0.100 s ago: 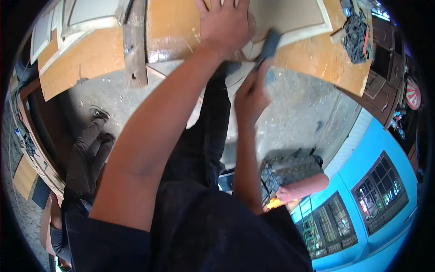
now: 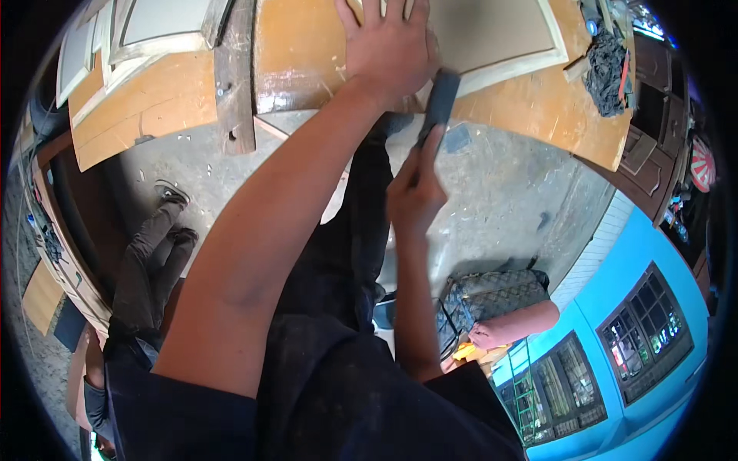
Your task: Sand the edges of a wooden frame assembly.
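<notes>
Right hand (image 2: 415, 192): fingers closed around the lower end of a dark, flat sanding block (image 2: 438, 104), which is gripped firmly. The block rises tilted from the grip, and its upper end meets the pale frame of a wooden panel (image 2: 492, 34) at the near edge of the worktop (image 2: 538, 107).

Left hand (image 2: 388, 46): fingers spread wide and flat, palm pressed down on the same panel, holding nothing. It lies just beside the upper end of the block, to its left.

The panel lies flat on the orange-brown worktop, its grey-brown centre field bordered by a lighter frame. A dark wooden batten (image 2: 234, 77) lies across the worktop to the left of the left forearm. Further framed panels (image 2: 146, 34) rest at the far left. A tangle of dark cloth (image 2: 607, 61) sits at the right end of the worktop.

Below the worktop is a concrete floor (image 2: 500, 200). A patterned bag (image 2: 492, 296) stands on it near the right elbow. Another person's dark-trousered legs (image 2: 150, 253) extend on the left.
</notes>
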Motion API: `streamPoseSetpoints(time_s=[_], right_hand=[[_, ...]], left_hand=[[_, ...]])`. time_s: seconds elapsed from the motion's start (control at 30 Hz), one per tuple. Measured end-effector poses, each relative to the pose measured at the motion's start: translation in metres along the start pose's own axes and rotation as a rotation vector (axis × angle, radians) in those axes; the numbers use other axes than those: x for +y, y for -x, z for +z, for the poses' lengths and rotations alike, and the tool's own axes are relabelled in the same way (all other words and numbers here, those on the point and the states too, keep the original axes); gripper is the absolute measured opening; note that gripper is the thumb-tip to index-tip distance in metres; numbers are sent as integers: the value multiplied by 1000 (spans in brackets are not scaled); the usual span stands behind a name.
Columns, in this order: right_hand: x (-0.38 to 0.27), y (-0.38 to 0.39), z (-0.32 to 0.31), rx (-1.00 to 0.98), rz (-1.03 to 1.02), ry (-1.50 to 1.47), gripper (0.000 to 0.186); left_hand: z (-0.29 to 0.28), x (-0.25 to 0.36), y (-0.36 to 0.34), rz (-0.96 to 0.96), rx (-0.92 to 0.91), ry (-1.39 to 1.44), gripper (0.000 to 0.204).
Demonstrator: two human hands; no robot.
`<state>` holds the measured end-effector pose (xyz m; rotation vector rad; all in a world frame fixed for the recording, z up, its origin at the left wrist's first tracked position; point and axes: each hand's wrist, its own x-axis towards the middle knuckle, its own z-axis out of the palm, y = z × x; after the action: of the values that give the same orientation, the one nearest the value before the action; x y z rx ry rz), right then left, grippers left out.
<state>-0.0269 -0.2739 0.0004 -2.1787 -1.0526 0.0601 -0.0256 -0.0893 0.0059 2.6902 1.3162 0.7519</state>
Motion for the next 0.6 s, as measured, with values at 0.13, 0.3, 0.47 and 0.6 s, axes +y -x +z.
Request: streamPoseSetpoints(time_s=[0.13,0.3,0.47,0.6], right_hand=[[5,-67,-11,18,198,104,46],[-11,21,8,-22,21,-13,53],[10,-44,-8,-6,167,60,54],[-20,18,4,-23,68,3,55]], left_hand=[[-12,6,-5,-92,-246,61,61],[22,-8,13,-5,19,-27,61],[-18,11,0,-109,-282,84,62],[11,-4,11,3,61,50,62]])
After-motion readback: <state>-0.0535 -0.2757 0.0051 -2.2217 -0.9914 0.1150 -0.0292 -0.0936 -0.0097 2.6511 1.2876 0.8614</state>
